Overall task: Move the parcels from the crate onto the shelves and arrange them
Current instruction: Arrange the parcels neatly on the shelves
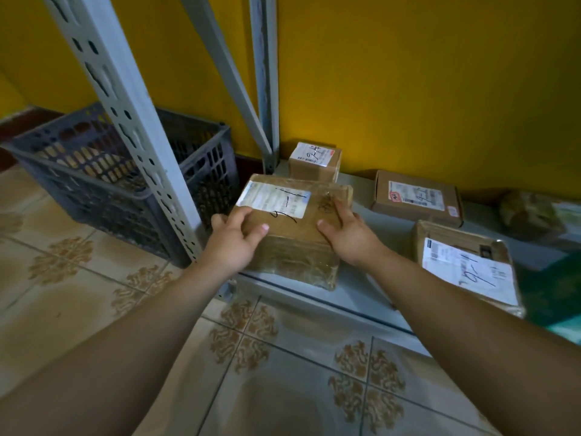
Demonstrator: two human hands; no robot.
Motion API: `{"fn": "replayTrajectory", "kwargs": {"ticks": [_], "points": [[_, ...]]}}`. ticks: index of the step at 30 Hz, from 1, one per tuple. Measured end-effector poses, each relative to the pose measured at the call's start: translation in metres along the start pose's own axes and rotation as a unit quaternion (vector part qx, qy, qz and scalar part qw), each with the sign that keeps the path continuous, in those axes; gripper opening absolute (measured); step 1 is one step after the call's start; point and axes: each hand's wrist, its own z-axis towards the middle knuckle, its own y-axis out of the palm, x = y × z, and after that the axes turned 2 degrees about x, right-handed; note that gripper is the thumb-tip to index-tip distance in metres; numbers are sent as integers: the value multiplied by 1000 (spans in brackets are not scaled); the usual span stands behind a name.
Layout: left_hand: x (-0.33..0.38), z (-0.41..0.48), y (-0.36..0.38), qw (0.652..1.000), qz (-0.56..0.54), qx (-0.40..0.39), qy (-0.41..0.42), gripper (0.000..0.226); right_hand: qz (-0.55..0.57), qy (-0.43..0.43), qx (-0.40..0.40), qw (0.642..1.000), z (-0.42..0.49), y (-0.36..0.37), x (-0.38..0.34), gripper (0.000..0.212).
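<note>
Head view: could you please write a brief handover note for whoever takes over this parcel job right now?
Hands: left hand and right hand both grip the taped parcel, one on each side.
Things: that parcel is at the front left corner of the bottom shelf. Small box behind it, flat box at the back, labelled parcel at the front right. The crate stands on the floor, left of the shelf.
Done: at least four parcels on the shelf.
Left: release and square up the taped parcel; check the crate, its contents are not visible.

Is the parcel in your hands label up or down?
Label up: the parcel shows a white label with handwriting on its top face; left hand and right hand hold its sides.
</note>
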Motion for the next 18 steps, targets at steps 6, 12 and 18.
{"fn": "replayTrajectory", "kwargs": {"ticks": [6,12,18], "points": [[-2,-1,8,1000,2,-2,10,62,23,16,26,999,-10,12,4,72],[-2,6,9,999,30,-32,7,62,11,29,38,999,-14,16,6,77],[10,17,3,974,216,15,67,66,0,12,18,1000,-16,-2,5,77]]}}
